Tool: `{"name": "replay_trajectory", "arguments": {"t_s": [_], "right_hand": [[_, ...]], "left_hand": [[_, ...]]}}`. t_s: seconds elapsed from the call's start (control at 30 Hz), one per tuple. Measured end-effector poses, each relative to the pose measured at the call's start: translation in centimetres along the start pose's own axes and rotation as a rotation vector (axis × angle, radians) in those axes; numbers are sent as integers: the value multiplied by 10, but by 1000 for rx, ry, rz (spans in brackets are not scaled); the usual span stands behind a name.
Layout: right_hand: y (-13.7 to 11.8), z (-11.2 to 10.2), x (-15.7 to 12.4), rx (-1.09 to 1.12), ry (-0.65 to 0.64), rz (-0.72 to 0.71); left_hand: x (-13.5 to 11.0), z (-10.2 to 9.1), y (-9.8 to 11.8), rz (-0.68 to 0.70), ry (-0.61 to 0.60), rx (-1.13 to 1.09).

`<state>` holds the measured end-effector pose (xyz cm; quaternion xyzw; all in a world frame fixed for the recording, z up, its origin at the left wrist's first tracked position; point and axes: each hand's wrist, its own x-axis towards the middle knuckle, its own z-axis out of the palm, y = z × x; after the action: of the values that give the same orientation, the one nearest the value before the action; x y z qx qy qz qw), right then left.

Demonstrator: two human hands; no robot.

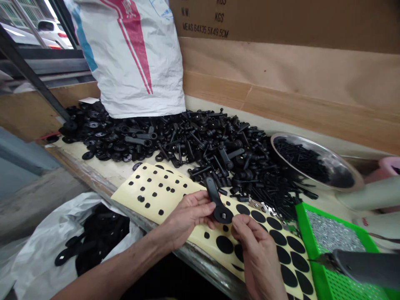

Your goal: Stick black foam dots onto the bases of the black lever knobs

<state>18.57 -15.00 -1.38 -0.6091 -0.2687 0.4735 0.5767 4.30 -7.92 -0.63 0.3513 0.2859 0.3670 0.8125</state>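
Observation:
My left hand (184,214) holds a black plastic arm (213,192) with a wide round end, its narrow end pointing up and away. A small metal-looking piece (224,215) shows in the round end. My right hand (261,252) has thumb and forefinger pinched together at the right edge of that end; what lies between them, if anything, is hidden. Under both hands are pale yellow sheets of black stickers: one sheet (175,203) bears small dots, another (214,230) bears large discs. Part of the disc sheet is covered by my right hand.
A heap of black plastic parts (193,137) spreads behind the sheets, under a white sack (150,62). To the right stand a metal bowl (358,179) of black pieces and a green tray (308,241) with small shiny parts. A grey-bodied tool (368,266) juts in. A white bag (37,258) sits lower left.

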Motion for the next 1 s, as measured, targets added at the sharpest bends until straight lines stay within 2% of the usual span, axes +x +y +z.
{"name": "replay_trajectory", "arguments": {"t_s": [0.3, 1.0], "right_hand": [[2, -3, 2, 27, -45, 14], [5, 0, 5, 33, -5, 20]], "left_hand": [[-1, -1, 0, -11, -1, 0], [2, 0, 2, 8, 14, 8]]}}
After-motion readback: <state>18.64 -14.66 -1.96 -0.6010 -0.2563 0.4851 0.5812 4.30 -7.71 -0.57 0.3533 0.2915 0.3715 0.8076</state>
